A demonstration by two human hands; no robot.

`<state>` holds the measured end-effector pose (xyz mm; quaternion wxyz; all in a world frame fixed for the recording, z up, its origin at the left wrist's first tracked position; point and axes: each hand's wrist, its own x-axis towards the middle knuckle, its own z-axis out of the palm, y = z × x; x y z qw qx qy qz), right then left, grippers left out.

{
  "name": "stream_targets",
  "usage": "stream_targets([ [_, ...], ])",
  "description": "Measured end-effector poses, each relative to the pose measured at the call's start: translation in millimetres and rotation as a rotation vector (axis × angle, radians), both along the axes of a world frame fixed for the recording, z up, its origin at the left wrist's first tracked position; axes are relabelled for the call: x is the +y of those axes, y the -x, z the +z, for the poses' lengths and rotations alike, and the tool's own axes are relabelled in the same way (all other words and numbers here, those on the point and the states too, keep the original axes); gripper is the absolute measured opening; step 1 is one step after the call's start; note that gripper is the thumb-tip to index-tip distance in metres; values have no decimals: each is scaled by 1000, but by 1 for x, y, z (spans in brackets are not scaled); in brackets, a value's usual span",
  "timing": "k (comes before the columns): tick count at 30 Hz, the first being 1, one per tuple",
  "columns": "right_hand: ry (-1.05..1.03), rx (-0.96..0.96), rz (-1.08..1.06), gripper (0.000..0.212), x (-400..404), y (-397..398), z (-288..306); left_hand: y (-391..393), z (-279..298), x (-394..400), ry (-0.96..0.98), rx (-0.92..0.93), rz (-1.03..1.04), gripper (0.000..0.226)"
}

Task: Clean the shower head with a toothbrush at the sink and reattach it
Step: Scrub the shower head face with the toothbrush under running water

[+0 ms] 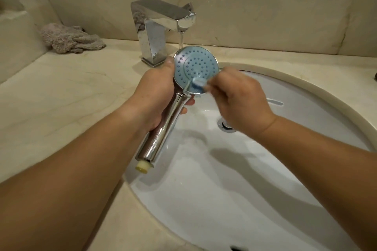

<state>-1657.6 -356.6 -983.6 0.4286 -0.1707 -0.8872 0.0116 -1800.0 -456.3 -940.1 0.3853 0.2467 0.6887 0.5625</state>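
Note:
My left hand (157,95) grips the chrome shower head (194,65) by its neck and handle, holding it over the left side of the white sink (255,199). Its round blue face with many nozzles faces me. A yellowish threaded end (143,166) sticks out at the bottom of the handle. My right hand (240,99) pinches a toothbrush (199,83), blurred, with its blue head pressed on the lower part of the blue face. Water runs from the chrome faucet (163,26) onto the top rim of the shower head.
A crumpled grey cloth (69,38) lies on the beige stone counter (61,91) at the back left. The sink drain (225,125) sits below my right hand. A stone wall rises behind the faucet.

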Motion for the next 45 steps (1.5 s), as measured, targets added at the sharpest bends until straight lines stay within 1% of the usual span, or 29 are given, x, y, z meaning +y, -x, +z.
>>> stream_targets([
  [2, 47, 75, -51, 17, 6, -2, 3, 0, 0, 0, -2, -10, 4, 50],
  [5, -29, -6, 33, 19, 2, -2, -2, 1, -1, -1, 6, 9, -9, 52],
  [6, -39, -12, 32, 20, 2, -3, -3, 0, -1, -1, 6, 7, -8, 51],
  [9, 9, 77, -59, 21, 10, -8, 1, -1, 1, -3, 8, -11, 3, 47],
  [12, -24, 21, 0, 21, 5, -8, -5, -1, 1, -3, 7, 13, 0, 48],
  [16, 66, 106, -94, 21, 9, -9, -3, -3, 3, -3, -9, -1, 19, 46],
  [19, 21, 16, -15, 22, -1, -7, -10, -2, 2, -3, 0, 30, 15, 49],
  [20, 25, 22, -15, 22, -2, -6, -9, -2, 2, -3, 1, 29, 16, 49],
  [23, 100, 147, -112, 22, 8, -5, -1, -2, 4, -4, -2, 27, 14, 46],
  [24, 97, 140, -112, 21, 8, -6, -2, -2, 3, -4, 1, 44, 11, 47],
  [26, 68, 59, -61, 21, -1, -6, -8, -3, 3, -2, -4, 87, 14, 48],
  [28, 149, 44, -69, 19, -8, -2, -10, -3, 2, -2, -21, 111, 34, 47],
  [31, 391, 138, -145, 14, -9, 2, -7, -2, 2, -3, -39, 141, 49, 45],
  [35, 559, 247, -181, 15, -9, 5, 1, -5, -1, -2, -51, 206, -34, 47],
  [37, 589, 289, -205, 16, -5, 6, 6, -7, -3, -1, -45, 232, -55, 49],
  [38, 593, 270, -205, 16, -6, 5, 4, -7, -3, -1, -41, 242, -54, 49],
  [41, 575, 130, -164, 19, -17, 0, -11, -4, -2, -2, -39, 240, -23, 46],
  [42, 580, 123, -155, 18, -18, 1, -11, -4, -1, -2, -37, 244, -20, 45],
  [45, 604, 249, -176, 17, -11, 9, 6, -6, -1, -2, -28, 282, -53, 43],
])
